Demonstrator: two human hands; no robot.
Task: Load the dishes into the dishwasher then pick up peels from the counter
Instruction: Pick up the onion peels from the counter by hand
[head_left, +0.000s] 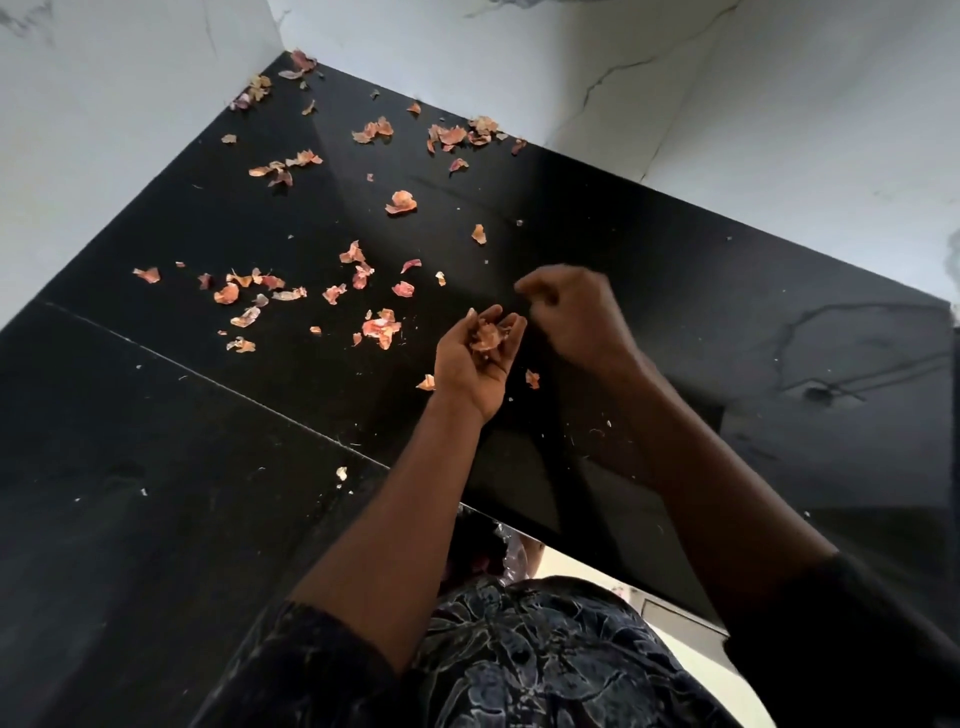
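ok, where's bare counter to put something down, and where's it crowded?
Bare: the black counter right of the right hand, up to the marble wall, and the near-left slab below the seam, only specks there. Crowded: onion peels from the far corner down to the left hand, which cups a gathered clump.

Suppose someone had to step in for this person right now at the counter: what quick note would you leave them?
Left hand: palm up, cupped, holding a small bunch of collected peels.
Right hand: loosely closed just beside the left; blurred, so I cannot tell whether it holds a peel.
Black counter: many onion peels still scattered, mostly toward the far corner and the middle; two lie close by the left hand.
Done: a few peels gathered.
Left: pick up the rest. The dishwasher and dishes are out of view, so that step cannot be judged.
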